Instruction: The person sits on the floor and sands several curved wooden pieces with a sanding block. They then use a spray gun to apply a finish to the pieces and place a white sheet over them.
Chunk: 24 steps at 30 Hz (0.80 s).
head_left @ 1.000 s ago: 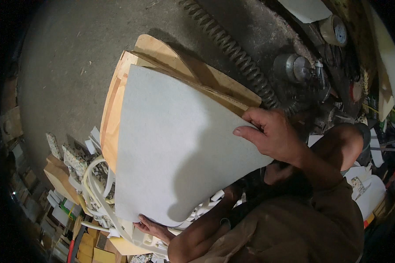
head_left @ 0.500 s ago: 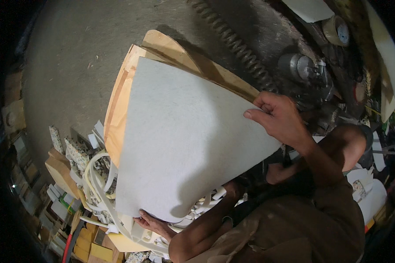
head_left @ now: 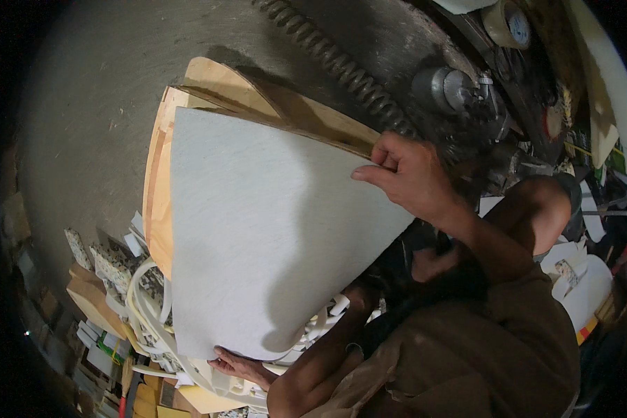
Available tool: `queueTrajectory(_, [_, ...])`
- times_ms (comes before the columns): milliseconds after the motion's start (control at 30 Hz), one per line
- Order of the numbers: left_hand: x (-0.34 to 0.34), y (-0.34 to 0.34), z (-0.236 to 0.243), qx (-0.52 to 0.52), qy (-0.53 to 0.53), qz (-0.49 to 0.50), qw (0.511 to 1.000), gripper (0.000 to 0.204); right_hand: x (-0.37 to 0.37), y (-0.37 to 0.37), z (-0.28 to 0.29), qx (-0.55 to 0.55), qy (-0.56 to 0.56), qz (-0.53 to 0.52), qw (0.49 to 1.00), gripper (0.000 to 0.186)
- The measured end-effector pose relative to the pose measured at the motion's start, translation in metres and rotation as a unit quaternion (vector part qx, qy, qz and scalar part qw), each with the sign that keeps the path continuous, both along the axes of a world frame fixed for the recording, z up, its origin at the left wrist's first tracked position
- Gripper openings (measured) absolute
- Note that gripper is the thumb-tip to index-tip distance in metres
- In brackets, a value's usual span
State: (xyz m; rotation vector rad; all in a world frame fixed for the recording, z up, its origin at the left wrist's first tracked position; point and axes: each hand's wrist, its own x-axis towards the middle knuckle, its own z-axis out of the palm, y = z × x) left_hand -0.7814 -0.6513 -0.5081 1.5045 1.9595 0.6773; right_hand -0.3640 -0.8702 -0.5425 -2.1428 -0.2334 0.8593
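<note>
Seen from above in a dim, crowded workshop: bare grey concrete floor [head_left: 83, 139] at upper left, a dark coiled spring [head_left: 341, 66] running diagonally across the top, grimy metal machine parts [head_left: 460, 90] at upper right. Held tilted over the clutter, a large pale grey sheet [head_left: 265, 230], flat and finely speckled, lying against a stack of tan plywood boards [head_left: 209, 90] whose edges show above and to its left. Right hand [head_left: 407, 174] closed on the sheet's upper right edge, fingers folded over the rim, thumb side behind. Left hand [head_left: 240, 366] under the sheet's lower edge, fingers spread and pressed to it; whether gripping or only propping cannot be told. Below the sheet, a heap of white offcuts and curved white strips [head_left: 143, 306], with speckled stone samples [head_left: 108, 261] beside. No bins or boxes clearly made out. Open floor only at upper left; every other side hemmed in by scrap.
</note>
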Motion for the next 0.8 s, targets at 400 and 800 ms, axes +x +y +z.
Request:
queueTrajectory(400, [-0.017, 0.003, -0.008, 0.017, -0.019, -0.011, 1.0, 0.087, 0.0, -0.004, -0.007, -0.022, -0.036, 0.034, 0.999, 0.029])
queueTrajectory(800, [0.001, -0.003, -0.001, -0.023, 0.027, 0.02, 0.999, 0.087, -0.012, -0.027, 0.001, -0.087, -0.087, 0.011, 0.992, 0.038])
